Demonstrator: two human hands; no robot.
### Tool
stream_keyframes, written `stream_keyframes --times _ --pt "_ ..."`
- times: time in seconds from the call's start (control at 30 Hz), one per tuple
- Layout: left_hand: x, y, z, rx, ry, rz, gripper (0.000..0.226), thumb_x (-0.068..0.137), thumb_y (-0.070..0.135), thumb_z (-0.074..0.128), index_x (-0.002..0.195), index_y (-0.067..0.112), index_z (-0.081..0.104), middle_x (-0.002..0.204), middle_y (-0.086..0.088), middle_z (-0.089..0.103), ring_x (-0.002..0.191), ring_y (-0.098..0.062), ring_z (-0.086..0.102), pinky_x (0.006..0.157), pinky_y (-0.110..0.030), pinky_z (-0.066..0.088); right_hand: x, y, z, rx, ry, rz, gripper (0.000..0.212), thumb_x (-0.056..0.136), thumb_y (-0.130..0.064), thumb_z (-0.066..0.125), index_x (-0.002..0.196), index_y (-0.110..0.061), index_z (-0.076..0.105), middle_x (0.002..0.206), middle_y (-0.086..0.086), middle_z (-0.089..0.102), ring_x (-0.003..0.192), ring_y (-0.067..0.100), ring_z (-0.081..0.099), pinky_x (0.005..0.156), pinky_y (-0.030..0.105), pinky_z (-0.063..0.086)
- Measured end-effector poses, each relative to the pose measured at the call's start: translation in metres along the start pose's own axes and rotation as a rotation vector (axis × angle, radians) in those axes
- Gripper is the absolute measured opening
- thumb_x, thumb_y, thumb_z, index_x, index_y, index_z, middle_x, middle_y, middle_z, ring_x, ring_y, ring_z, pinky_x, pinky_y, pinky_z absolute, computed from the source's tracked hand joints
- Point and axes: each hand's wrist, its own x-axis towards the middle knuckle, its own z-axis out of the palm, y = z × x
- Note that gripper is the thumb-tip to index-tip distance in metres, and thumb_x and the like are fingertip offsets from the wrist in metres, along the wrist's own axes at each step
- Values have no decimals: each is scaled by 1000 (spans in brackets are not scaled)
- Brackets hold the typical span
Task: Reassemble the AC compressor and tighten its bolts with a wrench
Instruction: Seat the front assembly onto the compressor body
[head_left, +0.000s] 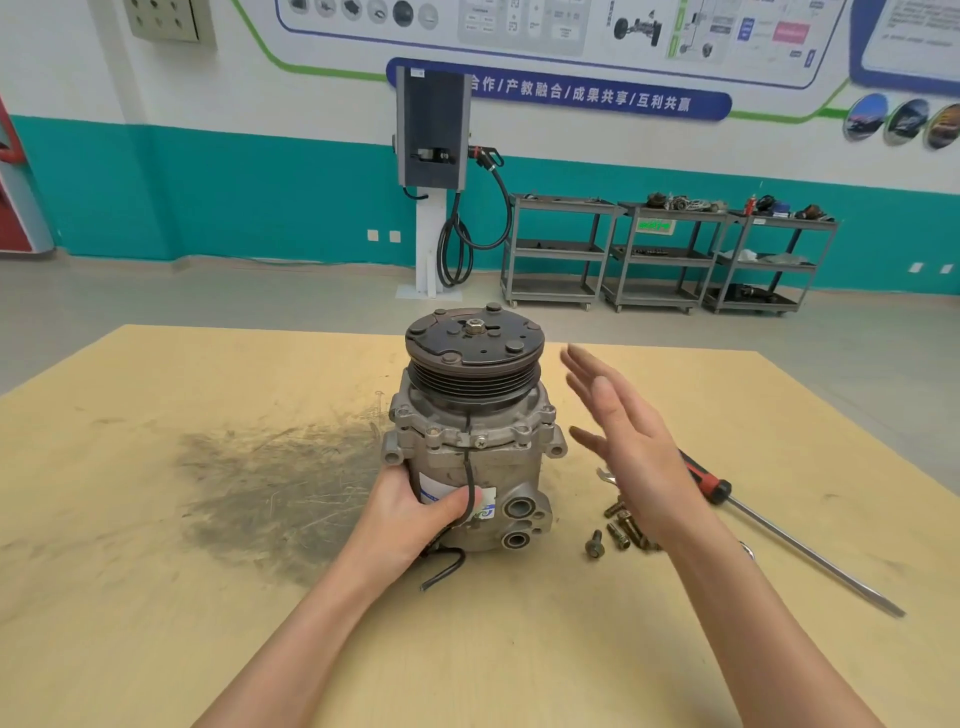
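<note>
The grey AC compressor (470, 436) stands upright on the wooden table (208, 597), its dark pulley and clutch plate on top. My left hand (410, 519) grips the lower left of its body, thumb across the white label and the black wire. My right hand (623, 431) hovers just right of the compressor, fingers spread, holding nothing. Several loose bolts (618, 527) lie on the table right of the compressor's base, partly hidden by my right wrist. The silver jaw of a wrench (607, 475) pokes out from under my right hand.
A long screwdriver (769, 530) with a red and black handle lies on the right of the table. A dark grease smear (270, 483) covers the table left of the compressor. Grey shelf carts (665, 254) and a charging station (434, 171) stand by the far wall.
</note>
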Motion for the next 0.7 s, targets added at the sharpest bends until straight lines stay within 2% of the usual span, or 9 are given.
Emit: stream_keyframes --times 0.1,0.17,0.23,0.3,0.37,0.43,0.5,0.6,0.7 --pt "2 -4 0 -1 4 15 38 81 13 76 117 14 63 105 19 73 98 1 68 78 -8 49 -9 16 -29 -221 63 29 20 101 -25 49 105 -28 68 103 -14 72 98 9 66 80 26 55" --pt "1 -4 1 -24 5 25 48 75 23 75 121 12 62 108 12 74 102 -3 68 81 -12 51 -15 25 -45 -459 -42 78 18 97 -18 57 92 -30 70 86 -12 72 86 10 65 77 26 52" --pt "1 -3 2 -48 11 35 55 72 27 75 122 10 62 110 8 74 103 -6 68 83 -13 51 -20 29 -56 -662 -202 122 21 94 -18 62 89 -38 67 90 -13 68 88 6 60 78 24 47" --pt "0 -3 2 -55 16 44 55 72 26 77 121 8 63 110 7 74 104 -7 68 83 -14 51 -26 31 -61 -753 -340 137 26 92 -22 66 91 -48 63 98 -14 62 91 2 56 78 18 42" --pt "1 -3 3 -51 21 53 56 74 26 84 122 6 63 111 4 74 106 -9 68 85 -15 51 -30 32 -62 -807 -444 137 26 89 -28 69 95 -52 61 105 -16 55 101 -2 50 83 12 38" --pt "1 -3 3 -49 25 54 55 74 25 81 122 6 63 112 3 74 106 -9 68 85 -15 51 -32 37 -59 -864 -520 137 25 88 -32 69 104 -51 62 108 -17 49 105 -4 44 85 7 32" --pt "1 -3 3 -40 32 46 47 79 14 78 123 6 63 112 2 74 106 -9 68 84 -15 52 -31 42 -54 -928 -565 119 24 89 -32 68 109 -45 65 107 -16 46 103 -2 40 83 6 30" --pt "0 -5 3 -28 50 57 45 81 6 76 123 6 61 112 2 74 105 -8 68 83 -13 51 -31 46 -48 -937 -577 82 18 91 -32 66 107 -38 69 101 -19 43 97 -7 37 80 6 30" --pt "-1 -5 3 -7 71 49 37 82 1 73 116 13 64 104 14 75 97 0 69 76 -8 49 -31 50 -44 -942 -587 44 18 91 -32 66 108 -34 70 101 -17 45 99 0 39 83 7 29"
